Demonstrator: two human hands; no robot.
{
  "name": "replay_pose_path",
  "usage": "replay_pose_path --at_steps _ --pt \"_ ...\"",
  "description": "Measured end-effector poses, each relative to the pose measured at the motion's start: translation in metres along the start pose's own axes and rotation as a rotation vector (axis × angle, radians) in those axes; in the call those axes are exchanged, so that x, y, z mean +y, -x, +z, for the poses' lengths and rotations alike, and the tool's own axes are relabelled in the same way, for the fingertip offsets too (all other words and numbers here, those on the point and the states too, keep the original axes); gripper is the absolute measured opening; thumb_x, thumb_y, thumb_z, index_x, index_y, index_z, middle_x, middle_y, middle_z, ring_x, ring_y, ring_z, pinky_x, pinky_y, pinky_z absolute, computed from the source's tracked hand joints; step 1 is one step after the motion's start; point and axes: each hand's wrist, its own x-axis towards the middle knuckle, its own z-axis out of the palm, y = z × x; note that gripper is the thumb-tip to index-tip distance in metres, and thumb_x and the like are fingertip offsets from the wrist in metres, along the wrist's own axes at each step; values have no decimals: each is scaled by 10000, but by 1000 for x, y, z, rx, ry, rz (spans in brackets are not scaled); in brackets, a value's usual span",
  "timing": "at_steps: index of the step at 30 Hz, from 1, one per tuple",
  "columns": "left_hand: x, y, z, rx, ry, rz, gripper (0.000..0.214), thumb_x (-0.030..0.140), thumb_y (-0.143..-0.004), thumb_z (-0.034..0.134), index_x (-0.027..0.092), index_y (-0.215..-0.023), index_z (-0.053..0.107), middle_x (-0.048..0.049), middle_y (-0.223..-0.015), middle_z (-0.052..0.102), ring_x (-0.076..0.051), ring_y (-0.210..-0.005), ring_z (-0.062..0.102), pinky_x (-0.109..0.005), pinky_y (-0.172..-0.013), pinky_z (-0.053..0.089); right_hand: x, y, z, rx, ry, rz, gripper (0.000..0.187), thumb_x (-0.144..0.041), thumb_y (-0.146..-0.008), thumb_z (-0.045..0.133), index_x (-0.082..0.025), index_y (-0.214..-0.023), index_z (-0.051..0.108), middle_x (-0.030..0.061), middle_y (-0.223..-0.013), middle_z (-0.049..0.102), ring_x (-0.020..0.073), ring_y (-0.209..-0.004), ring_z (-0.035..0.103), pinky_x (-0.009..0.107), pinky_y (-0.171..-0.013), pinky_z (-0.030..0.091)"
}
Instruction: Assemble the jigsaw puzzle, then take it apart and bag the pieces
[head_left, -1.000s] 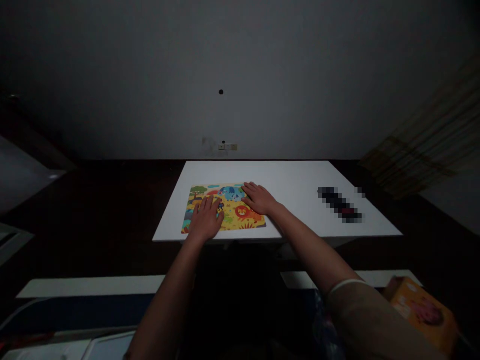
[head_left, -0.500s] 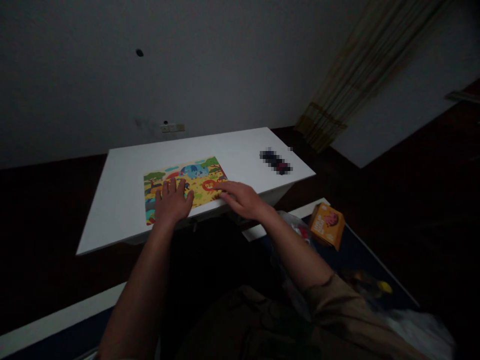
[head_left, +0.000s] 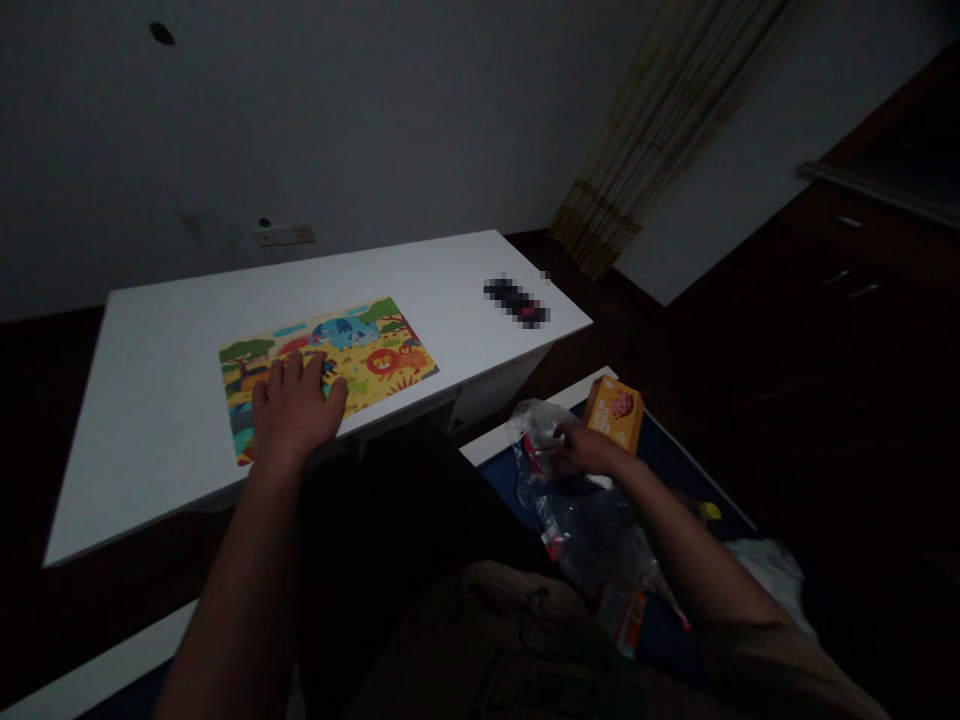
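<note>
Head view: illustrated board [head_left: 360, 385] lies on white table [head_left: 442, 275] under left hand [head_left: 295, 408], fingers apart; presumably light, stiff; hold by opposite edges. Right hand [head_left: 591, 449] is at plastic bag [head_left: 592, 530] on bench [head_left: 664, 455], likely soft; grip not discernible.

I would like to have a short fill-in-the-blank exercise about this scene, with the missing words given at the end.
1. The left hand rests on an animal picture, where the animal with the red mane is a ____.
2. The animal picture lies on a table coloured ____.
3. The right hand is at a transparent ____ bag.
4. In the view, the curtain hangs to the ____ of the wall socket.

Missing words: lion; white; plastic; right.
</note>
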Motion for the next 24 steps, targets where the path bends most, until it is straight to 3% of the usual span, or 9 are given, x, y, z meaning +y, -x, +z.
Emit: replay_pose_path --at_steps 2,4,7,10,14,20,22,24 --pt "1 0 0 -9 -15 -11 668 539 -973 325 206 -1549 380 -130 -1649 298 -372 -1517 237 -592 -1212 206 -20 -2 32 -27 17 29 508 -375 -910 637 -216 -1390 588 175 -1187 682 312 -1013 683 366 -833 502" --pt "1 1 -1 -12 -36 -13 662 540 -983 303 208 -1551 375 -130 -1647 300 -365 -1519 238 -584 -1211 213 -38 -7 54 -3 38 75 556 -438 -951 557 -271 -1478 501 212 -1335 600 363 -1059 671 425 -818 511" --pt "2 3 -2 -3 -53 -3 651 535 -992 286 208 -1548 379 -131 -1641 313 -358 -1517 248 -569 -1210 221 -51 -20 70 15 87 149 445 -420 -957 521 -250 -1357 619 235 -1326 605 394 -1068 673 458 -815 517" --pt "3 4 -4 -17 -54 -13 641 513 -990 301 210 -1551 371 -125 -1642 315 -353 -1517 249 -560 -1212 215 -44 -30 69 21 103 187 342 -363 -971 476 -187 -1137 718 226 -1142 697 367 -1032 695 441 -834 526" --pt "3 4 -4 -23 -36 -23 643 505 -981 328 207 -1549 373 -125 -1644 311 -357 -1520 239 -566 -1217 200 -23 -28 56 65 95 207 346 -316 -975 451 -127 -1077 722 242 -1098 706 351 -1075 682 424 -890 508" --pt "4 3 -4 -11 -17 -7 643 505 -974 356 205 -1542 390 -124 -1638 319 -369 -1506 251 -573 -1217 198 13 -7 33 87 -75 3 317 -237 -937 472 -225 -1117 733 123 -1347 640 260 -1277 573 350 -1052 438" --pt "4 3 -4 -17 -25 -6 644 510 -976 356 207 -1543 385 -121 -1639 317 -368 -1504 253 -569 -1216 205 25 6 31 90 -149 -22 339 -219 -935 428 -232 -1072 738 115 -1268 680 258 -1228 604 353 -1028 462" --pt "3 3 -3 -11 -36 3 643 520 -983 346 207 -1544 378 -122 -1637 321 -363 -1504 255 -565 -1213 217 32 24 41 15 -160 21 295 -250 -913 462 -237 -1028 733 107 -1113 726 273 -1098 667 372 -962 504"
